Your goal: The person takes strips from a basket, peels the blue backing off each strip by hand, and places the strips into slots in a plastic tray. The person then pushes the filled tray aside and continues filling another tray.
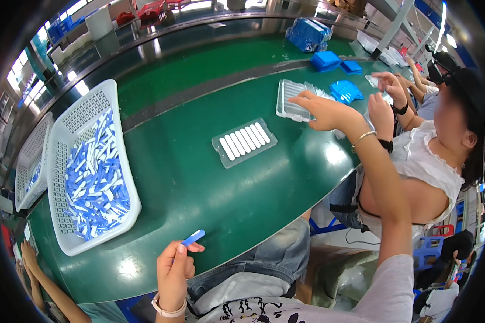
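Observation:
Near the table's front edge, my left hand (173, 272) pinches a small blue-and-white plastic stick (194, 237) between thumb and fingers. My right hand (331, 114) reaches far across to the right, fingers stretched out over the edge of a clear ribbed plastic tray (293, 91). Whether the fingertips press on that tray is hard to see. Between my hands lies another clear tray (227, 161), with several white sticks (244, 141) side by side in its slots. To the left stands a white plastic basket (133, 202) heaped with loose blue and white sticks (98, 180).
A second white basket (24, 185) stands farther left, near another person's hands (29, 258). Blue packets (346, 92) and a blue wrapped bundle (309, 35) lie at the back right. On my right, a co-worker (415, 167) sits close, their hands (388, 99) over the table.

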Available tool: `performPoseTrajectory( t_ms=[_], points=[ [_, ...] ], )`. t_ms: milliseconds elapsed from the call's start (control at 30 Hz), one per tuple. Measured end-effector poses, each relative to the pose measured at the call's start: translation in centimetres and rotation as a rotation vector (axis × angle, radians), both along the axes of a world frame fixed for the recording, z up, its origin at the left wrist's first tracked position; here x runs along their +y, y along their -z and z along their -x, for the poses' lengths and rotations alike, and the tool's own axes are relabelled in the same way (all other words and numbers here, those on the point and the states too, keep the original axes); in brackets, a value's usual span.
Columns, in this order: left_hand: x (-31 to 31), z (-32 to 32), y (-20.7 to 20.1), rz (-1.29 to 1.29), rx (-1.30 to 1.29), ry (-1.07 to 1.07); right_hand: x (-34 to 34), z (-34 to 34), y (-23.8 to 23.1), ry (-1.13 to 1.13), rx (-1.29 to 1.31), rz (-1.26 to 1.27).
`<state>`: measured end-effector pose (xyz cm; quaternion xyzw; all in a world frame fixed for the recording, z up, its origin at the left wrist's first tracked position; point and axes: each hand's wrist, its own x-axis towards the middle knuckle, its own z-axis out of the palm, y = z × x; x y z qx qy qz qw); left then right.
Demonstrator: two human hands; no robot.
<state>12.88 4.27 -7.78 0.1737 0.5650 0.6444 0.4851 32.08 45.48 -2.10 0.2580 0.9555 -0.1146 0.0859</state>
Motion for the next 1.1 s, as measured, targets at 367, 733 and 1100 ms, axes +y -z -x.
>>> performPoseTrajectory(
  t_ms=[367,733,1100],
  points=[
    [-0.5,0.5,0.4,-0.025,-0.006,0.022,3.6,3.4,-0.2,-0.743,-0.147,-0.706],
    [-0.2,0.5,-0.1,0.077,0.120,0.084,-12.4,2.6,-1.5,-0.477,0.175,-0.059],
    [-1.0,0.3,0.6,0.034,0.127,0.066,-17.4,6.4,1.0,-0.497,0.287,0.084]
  ],
)
